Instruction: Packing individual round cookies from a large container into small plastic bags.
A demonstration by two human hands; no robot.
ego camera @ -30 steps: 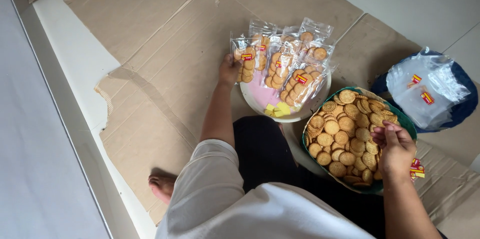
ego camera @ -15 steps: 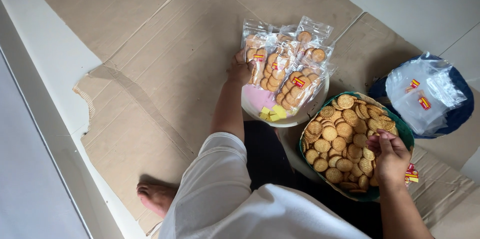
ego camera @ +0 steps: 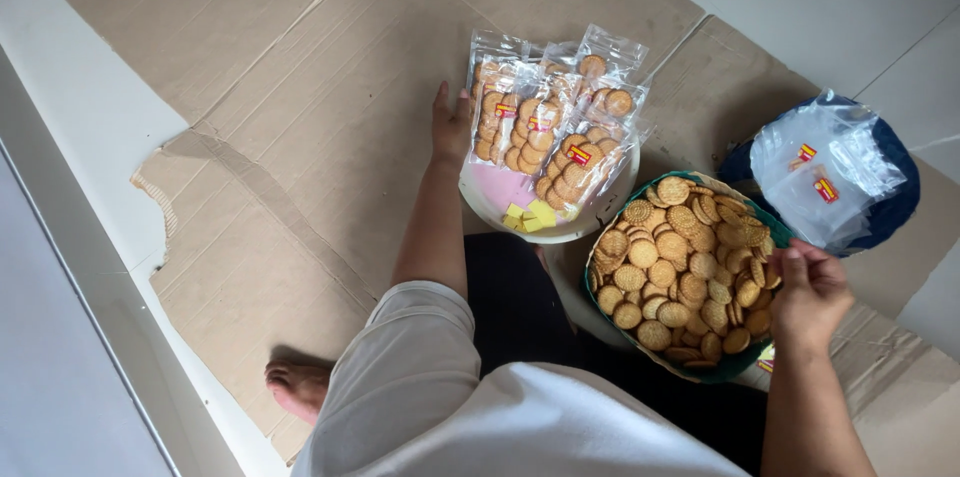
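Observation:
My left hand (ego camera: 449,125) lies flat against the left side of a stack of clear packets filled with round biscuits (ego camera: 545,122). The packets rest in a white bowl with a pink inside (ego camera: 500,199), beside a few small yellow pieces (ego camera: 527,216). My right hand (ego camera: 808,289) sits at the right rim of a green basket (ego camera: 752,359) heaped with loose round biscuits (ego camera: 680,267); its fingers are curled, and I cannot tell whether they hold a biscuit.
A dark blue bowl (ego camera: 895,205) at the right holds empty clear bags (ego camera: 820,175) with red and yellow labels. Flattened brown cardboard (ego camera: 300,87) covers the white floor. My bare foot (ego camera: 297,384) and white clothing fill the lower frame.
My left hand let go of the packet it was setting down and now lies flat beside the stack. My right hand slid from over the biscuits to the basket's right rim.

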